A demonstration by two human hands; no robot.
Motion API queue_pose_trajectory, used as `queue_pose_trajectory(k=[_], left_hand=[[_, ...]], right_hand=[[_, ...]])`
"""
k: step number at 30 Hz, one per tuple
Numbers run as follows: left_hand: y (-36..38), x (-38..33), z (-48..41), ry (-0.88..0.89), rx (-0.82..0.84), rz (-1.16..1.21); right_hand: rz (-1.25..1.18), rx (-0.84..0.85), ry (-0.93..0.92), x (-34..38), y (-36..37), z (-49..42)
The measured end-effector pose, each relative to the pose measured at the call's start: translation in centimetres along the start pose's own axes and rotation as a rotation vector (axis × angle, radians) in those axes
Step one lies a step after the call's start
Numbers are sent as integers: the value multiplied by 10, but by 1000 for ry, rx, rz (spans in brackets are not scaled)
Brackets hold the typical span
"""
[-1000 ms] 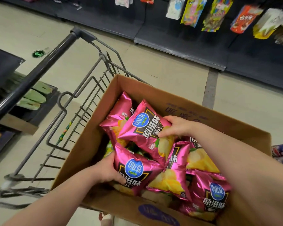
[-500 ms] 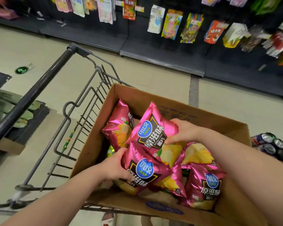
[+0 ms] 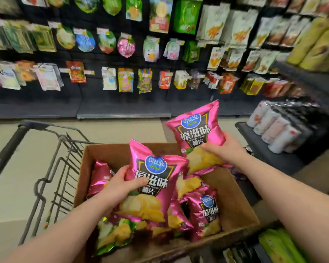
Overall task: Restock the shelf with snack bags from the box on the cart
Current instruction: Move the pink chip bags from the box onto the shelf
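A brown cardboard box (image 3: 241,209) sits in a metal cart (image 3: 51,179) and holds several pink chip bags (image 3: 207,211). My left hand (image 3: 120,185) grips one pink chip bag (image 3: 154,185) by its left side, raised above the box. My right hand (image 3: 224,149) grips a second pink chip bag (image 3: 196,130) at its lower right, lifted higher, over the box's far right corner. A green chip bag (image 3: 114,234) lies at the box's near left.
A dark wall shelf (image 3: 122,109) with many hanging snack packets (image 3: 125,78) runs across the far side. Wrapped can packs (image 3: 277,128) sit on a low shelf at right. Green packets (image 3: 279,245) lie at the lower right. The cart handle (image 3: 6,154) slants at left.
Both hands have lifted their pink bags up out of the box; the right one rose higher and to the right. The view has tilted up toward the shelf.
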State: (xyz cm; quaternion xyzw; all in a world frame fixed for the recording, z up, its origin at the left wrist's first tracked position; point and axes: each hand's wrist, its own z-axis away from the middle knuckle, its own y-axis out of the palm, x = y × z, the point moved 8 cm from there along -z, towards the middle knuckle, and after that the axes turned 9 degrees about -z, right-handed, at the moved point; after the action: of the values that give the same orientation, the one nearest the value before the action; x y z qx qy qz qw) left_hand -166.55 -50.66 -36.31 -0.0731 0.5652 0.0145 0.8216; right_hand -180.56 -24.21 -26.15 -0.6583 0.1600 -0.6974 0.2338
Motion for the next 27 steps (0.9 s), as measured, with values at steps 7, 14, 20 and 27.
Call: queue_pose_trajectory(k=[7,14,20,27], left_hand=[[52,-47,-10,108,160,78],[158,-103,11,222,393,110],[248,-148,42,345,605,57],[358,-183,79,361,698,63]], right_hand=[[-73,-343,59,-6,-97,70],[-99,-622,90,-13,-204,149],[-95,-805,118,-27,-289,212],[-228,-969,127,-76,-387,266]])
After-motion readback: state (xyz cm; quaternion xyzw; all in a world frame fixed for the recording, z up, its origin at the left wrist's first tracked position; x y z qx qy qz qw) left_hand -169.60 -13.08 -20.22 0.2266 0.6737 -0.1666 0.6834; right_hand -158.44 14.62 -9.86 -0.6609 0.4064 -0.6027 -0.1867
